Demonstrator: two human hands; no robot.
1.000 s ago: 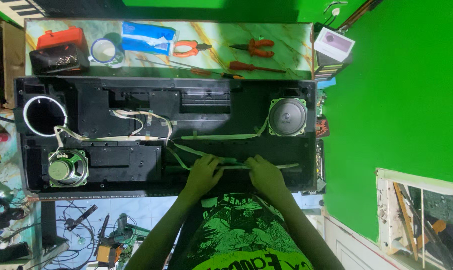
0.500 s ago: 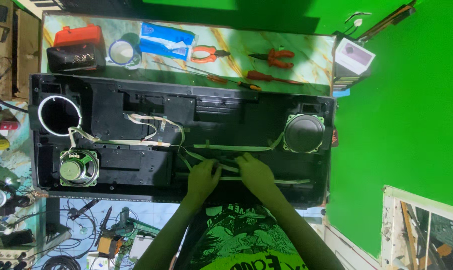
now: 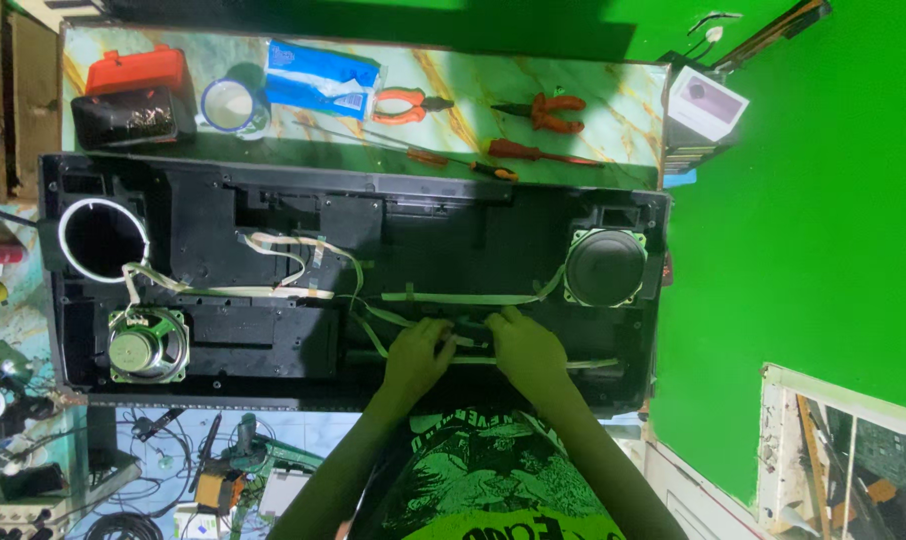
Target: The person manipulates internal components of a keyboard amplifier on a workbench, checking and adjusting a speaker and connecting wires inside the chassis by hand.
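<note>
Your left hand (image 3: 416, 358) and right hand (image 3: 523, 348) rest side by side in the long black plastic keyboard casing (image 3: 353, 210) on the marbled green bench (image 3: 613, 100), fingers curled narrow on the pale flat ribbon cable (image 3: 473, 299) crossing its lower middle. A round grey speaker (image 3: 605, 268) sits just right of your right hand; orange-handled pliers (image 3: 411, 104) lie beyond the casing.
</note>
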